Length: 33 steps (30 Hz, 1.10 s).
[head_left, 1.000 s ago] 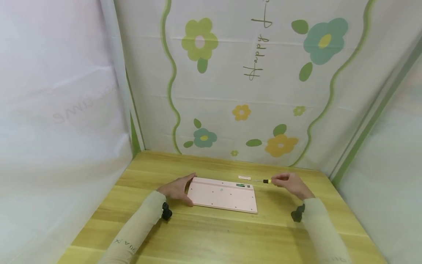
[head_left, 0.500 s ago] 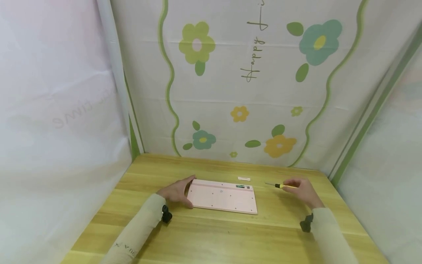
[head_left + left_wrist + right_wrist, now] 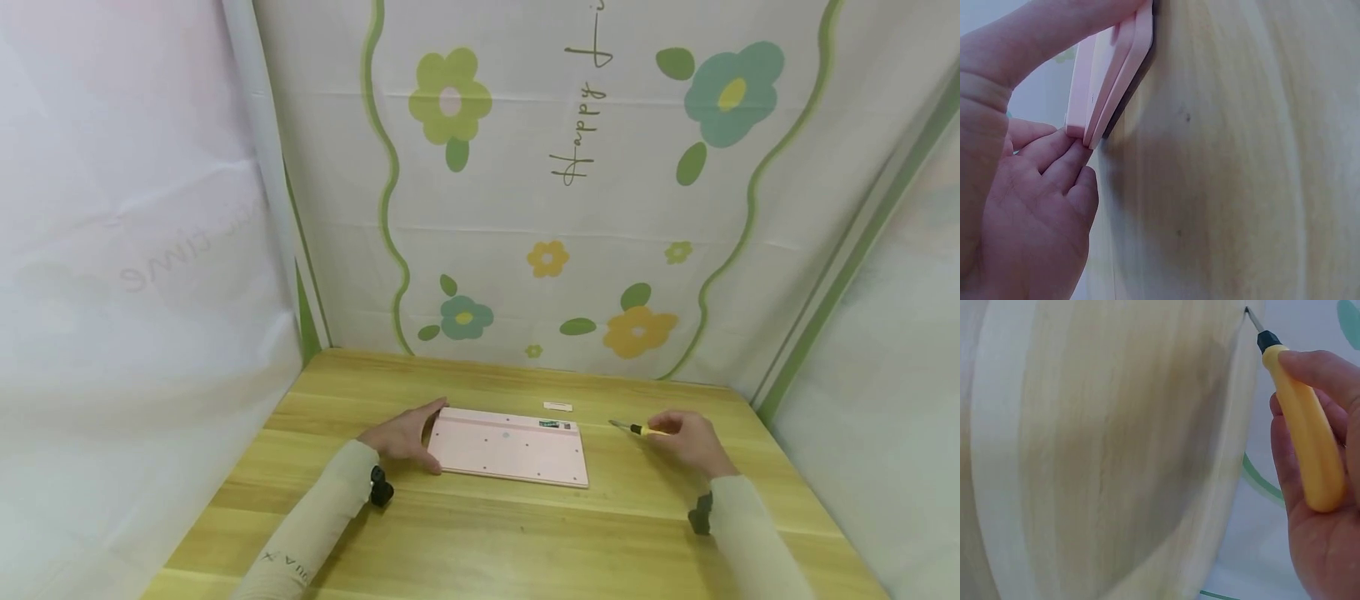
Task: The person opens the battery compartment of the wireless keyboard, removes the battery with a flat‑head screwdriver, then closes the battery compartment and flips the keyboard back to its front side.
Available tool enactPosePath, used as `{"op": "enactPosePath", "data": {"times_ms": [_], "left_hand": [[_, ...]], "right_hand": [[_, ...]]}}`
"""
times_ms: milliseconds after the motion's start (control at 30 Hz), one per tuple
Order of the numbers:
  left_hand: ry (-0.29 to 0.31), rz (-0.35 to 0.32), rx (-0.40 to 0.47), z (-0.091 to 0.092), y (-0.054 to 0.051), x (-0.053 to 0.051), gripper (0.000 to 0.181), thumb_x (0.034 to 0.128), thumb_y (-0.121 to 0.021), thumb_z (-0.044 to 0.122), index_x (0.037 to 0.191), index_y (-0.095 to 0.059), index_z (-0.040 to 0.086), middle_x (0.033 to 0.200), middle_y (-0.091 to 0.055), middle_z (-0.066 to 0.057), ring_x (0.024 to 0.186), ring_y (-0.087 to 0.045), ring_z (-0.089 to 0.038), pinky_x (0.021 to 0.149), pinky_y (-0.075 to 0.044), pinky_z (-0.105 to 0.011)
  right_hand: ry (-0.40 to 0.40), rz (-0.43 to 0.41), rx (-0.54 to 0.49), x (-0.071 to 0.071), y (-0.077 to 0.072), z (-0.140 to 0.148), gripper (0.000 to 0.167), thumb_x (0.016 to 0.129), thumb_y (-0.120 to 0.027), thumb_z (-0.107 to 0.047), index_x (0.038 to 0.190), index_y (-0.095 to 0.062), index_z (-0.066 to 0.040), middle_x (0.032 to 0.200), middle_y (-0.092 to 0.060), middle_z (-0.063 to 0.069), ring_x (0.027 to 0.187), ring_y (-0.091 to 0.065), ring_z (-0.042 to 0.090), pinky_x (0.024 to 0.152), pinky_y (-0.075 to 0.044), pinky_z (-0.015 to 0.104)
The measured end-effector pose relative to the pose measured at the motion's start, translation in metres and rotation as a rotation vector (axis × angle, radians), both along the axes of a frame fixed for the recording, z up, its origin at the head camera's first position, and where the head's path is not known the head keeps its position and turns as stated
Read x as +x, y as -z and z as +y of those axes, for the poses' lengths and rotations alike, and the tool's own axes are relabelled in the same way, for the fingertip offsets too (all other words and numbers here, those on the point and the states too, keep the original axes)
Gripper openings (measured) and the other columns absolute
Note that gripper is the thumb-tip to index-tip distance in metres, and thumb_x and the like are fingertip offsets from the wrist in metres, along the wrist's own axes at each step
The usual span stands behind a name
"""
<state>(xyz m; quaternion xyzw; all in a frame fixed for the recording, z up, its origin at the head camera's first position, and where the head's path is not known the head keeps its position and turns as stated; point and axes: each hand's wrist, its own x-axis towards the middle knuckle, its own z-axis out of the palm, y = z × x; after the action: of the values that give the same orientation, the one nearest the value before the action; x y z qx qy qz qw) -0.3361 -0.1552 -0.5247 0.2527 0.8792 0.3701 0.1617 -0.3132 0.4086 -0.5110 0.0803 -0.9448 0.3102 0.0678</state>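
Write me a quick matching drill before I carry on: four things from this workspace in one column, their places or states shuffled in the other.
Things
1. Yellow-handled screwdriver with a black collar
2. Flat pink rectangular panel
3. Small pale rectangular strip
4. Small green piece

Places or states
A. In a recess near the panel's far right corner
B. Gripped by the right hand
C. On the wood-patterned table, beyond the panel's far edge
D. Held at its left end by the left hand

Pairs: 1-B, 2-D, 3-C, 4-A
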Motion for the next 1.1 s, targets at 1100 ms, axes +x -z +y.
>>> {"op": "enactPosePath", "data": {"times_ms": [1100], "left_hand": [[0.003,0.005,-0.007,0.001,0.000,-0.001,0.134,0.0723,-0.100,0.033,0.170,-0.012,0.006,0.175,-0.026,-0.015,0.162,-0.025,-0.036,0.130,-0.027,-0.058]], "right_hand": [[-0.055,-0.017,0.052,-0.011,0.019,0.005,0.020,0.089,-0.085,-0.016,0.104,-0.079,-0.004,0.101,-0.079,0.011,0.085,-0.073,0.013,0.075,-0.061,0.027]]}}
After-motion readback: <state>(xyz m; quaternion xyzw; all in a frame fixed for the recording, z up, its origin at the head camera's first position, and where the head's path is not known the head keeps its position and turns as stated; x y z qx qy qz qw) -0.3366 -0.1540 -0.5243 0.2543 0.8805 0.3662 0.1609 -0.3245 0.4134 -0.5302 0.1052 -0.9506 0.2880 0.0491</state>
